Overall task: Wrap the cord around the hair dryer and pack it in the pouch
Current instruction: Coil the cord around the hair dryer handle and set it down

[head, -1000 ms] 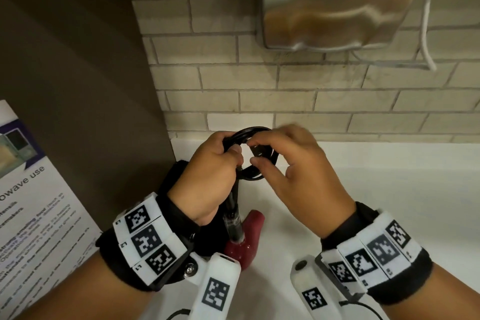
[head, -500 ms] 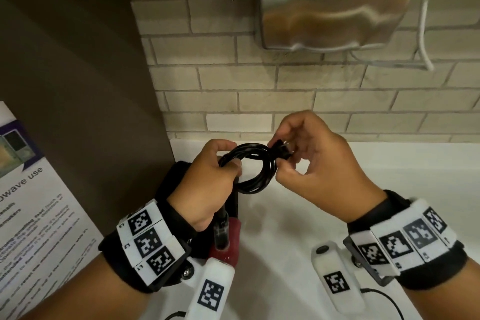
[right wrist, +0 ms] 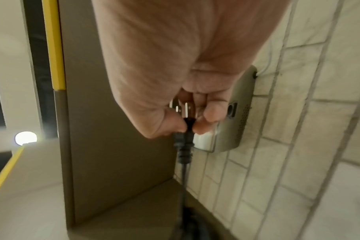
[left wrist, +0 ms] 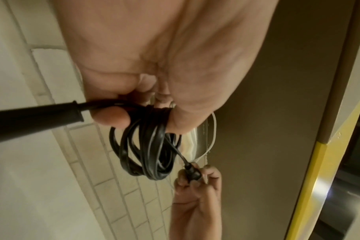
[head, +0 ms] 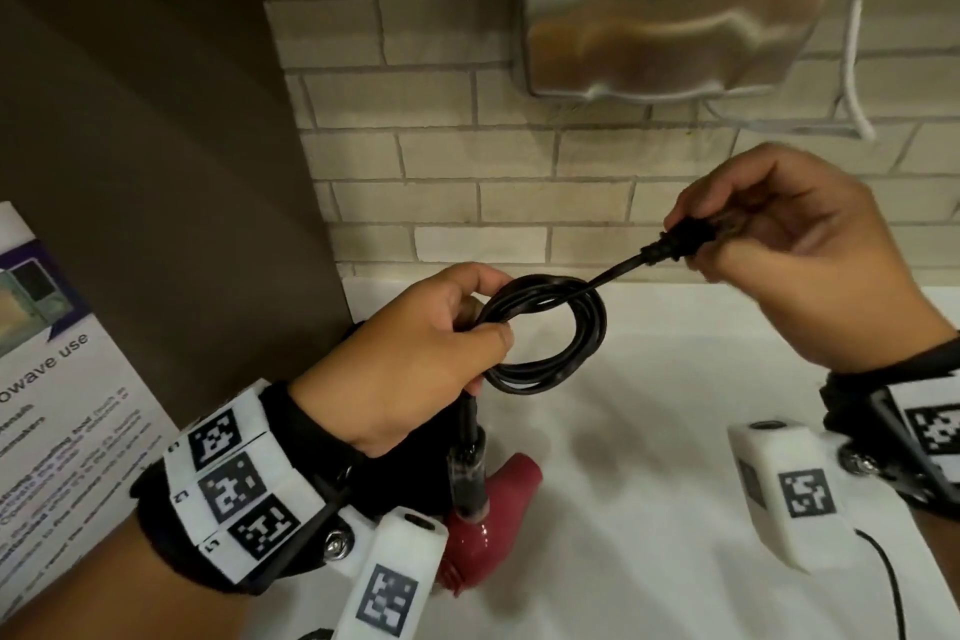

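Glossy black rubbery cord (head: 550,327), smooth-sheathed, with ribbed matt plug (head: 680,239) and bright metal prongs (right wrist: 186,109). Shiny red plastic hair dryer (head: 498,535). Brushed, wavy-reflecting steel hand dryer (head: 670,10) on rough matt brick wall (head: 467,161). Smooth white matt worktop (head: 649,457); printed paper poster (head: 52,405).

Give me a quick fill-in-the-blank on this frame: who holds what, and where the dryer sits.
1. The left hand grips the coiled black ____.
2. The right hand pinches the cord's ____ between thumb and fingers.
3. The hair dryer under the left hand is ____ in colour.
4. On the brick wall above hangs a metal hand ____.

Missing words: cord; plug; red; dryer
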Available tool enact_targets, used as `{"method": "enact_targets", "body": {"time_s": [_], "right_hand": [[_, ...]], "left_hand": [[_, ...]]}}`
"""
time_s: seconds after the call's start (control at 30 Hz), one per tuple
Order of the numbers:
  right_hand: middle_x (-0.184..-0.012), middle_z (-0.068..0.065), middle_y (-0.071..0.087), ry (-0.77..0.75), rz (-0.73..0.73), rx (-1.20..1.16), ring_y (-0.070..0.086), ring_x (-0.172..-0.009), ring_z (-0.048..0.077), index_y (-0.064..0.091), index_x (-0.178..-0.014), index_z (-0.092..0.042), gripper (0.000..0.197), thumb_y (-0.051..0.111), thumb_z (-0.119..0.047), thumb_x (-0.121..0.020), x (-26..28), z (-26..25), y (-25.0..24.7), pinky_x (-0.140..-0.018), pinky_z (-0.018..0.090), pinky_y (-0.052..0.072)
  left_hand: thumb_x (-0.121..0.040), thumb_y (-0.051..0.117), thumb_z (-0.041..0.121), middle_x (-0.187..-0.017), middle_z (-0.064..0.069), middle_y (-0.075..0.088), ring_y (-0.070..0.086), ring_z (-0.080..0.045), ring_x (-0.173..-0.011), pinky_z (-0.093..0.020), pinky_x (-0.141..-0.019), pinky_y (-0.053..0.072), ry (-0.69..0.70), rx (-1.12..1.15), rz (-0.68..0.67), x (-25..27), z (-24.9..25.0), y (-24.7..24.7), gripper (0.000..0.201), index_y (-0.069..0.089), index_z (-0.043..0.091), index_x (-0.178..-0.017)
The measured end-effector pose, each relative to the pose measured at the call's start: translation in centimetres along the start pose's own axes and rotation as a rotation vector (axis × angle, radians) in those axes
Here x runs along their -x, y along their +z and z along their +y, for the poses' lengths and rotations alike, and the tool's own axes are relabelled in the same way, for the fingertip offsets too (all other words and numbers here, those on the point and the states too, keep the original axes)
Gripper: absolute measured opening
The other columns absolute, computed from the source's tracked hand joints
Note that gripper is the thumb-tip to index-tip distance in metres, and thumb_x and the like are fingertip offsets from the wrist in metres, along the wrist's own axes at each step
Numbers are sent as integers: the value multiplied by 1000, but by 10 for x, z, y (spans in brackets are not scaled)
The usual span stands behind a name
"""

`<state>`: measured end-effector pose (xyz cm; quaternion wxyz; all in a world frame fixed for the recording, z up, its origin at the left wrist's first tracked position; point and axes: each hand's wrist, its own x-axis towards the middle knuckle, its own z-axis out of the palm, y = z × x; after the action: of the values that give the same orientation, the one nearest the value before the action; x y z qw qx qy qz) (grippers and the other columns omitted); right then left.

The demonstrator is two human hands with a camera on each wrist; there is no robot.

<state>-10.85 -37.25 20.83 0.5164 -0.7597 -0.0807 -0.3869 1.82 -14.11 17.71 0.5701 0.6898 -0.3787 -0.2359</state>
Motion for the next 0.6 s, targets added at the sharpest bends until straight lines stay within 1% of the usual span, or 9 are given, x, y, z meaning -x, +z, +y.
{"method": "enact_targets", "body": {"time_s": [0.13,0.2,0.23,0.3,0.37,0.4,0.47,0.53,0.6], "right_hand": [[-97,21,63,-29,0,95,67,-85,32,64,-87,-11,27,59,13,-74,17,31,5,-80,37,57],[-100,17,67,-40,38,211,69,-95,30,63,-91,-17,36,64,16,-78,24,46,12,-90,42,56],[-103,10,71,-46,56,300,69,-100,25,64,-93,-19,35,67,14,-80,28,50,18,-92,42,55],[-109,-5,74,-47,94,449,68,-109,11,68,-97,-18,25,71,3,-84,35,55,30,-90,30,55],[-108,-12,73,-26,135,524,68,-106,2,72,-101,-16,20,70,-1,-87,42,59,49,-86,20,54],[-104,-10,75,45,147,434,70,-101,5,72,-103,-12,22,65,3,-89,45,61,58,-85,22,56],[-100,6,78,289,139,15,74,-97,19,71,-107,-5,30,51,9,-89,48,56,72,-85,32,60],[-106,19,76,441,117,-317,72,-102,31,69,-109,-2,33,47,-6,-85,47,49,75,-86,40,60],[-113,20,73,452,89,-378,69,-108,32,68,-109,-2,39,54,-27,-82,45,45,73,-91,48,58]], "left_hand": [[-93,53,2,-87,-4,62,42,-27,-75,-28,-55,39,-17,129,5,1,-1,5,25,68,21,-101],[-90,54,4,-79,2,60,43,-24,-72,-29,-54,38,-28,191,40,-1,0,9,23,68,19,-102],[-87,55,7,-77,2,58,44,-20,-70,-29,-54,37,-36,215,58,-3,0,11,24,67,19,-103],[-82,55,12,-77,0,55,45,-15,-66,-29,-54,37,-49,232,83,-6,0,18,27,66,18,-106],[-81,53,15,-77,-1,54,46,-13,-66,-28,-53,37,-54,203,116,-8,-2,25,26,64,19,-104],[-82,52,16,-78,-1,54,46,-13,-67,-29,-54,37,-56,180,141,-9,-4,28,25,63,19,-105],[-90,49,15,-82,-2,57,47,-16,-70,-32,-57,38,-51,111,194,-11,-7,32,24,61,22,-109],[-96,44,14,-90,-1,62,50,-15,-74,-32,-65,40,-41,10,235,-11,-10,33,26,58,27,-114],[-99,41,13,-97,4,65,55,-8,-79,-28,-71,42,-23,-62,247,-10,-10,35,29,56,30,-117]]}}
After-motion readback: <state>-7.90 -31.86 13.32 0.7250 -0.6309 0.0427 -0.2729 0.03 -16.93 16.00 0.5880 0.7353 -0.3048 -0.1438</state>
